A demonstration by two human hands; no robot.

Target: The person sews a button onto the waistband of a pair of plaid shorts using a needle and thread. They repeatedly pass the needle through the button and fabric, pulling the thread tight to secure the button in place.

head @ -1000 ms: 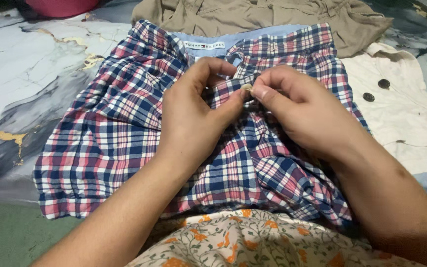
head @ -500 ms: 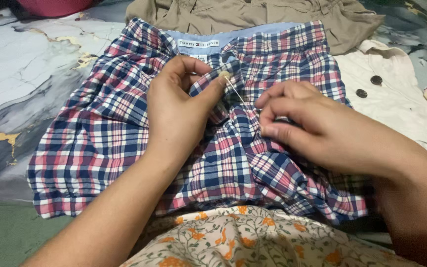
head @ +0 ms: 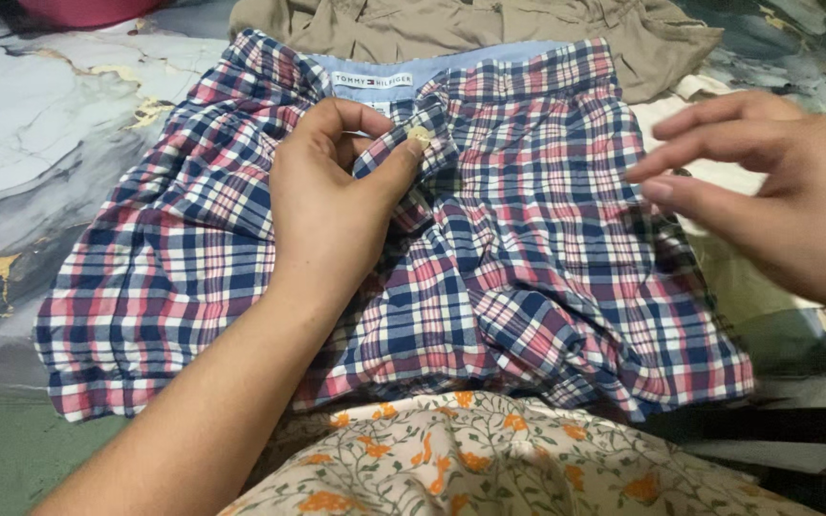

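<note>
The left hand (head: 322, 205) is pinching a fold of the plaid shorts (head: 528, 248) just below the waistband, thumb pressing beside a small pale button (head: 419, 136) sitting on the cloth. The right hand (head: 776, 191) is hovering off to the right, above the shorts' edge, fingers loosely spread and holding nothing that can be made out. The shorts are lying flat on a marble-patterned sheet (head: 40, 124), with a tan garment (head: 451, 24) bunched behind them and floral fabric (head: 489, 459) nearest the camera.
</note>
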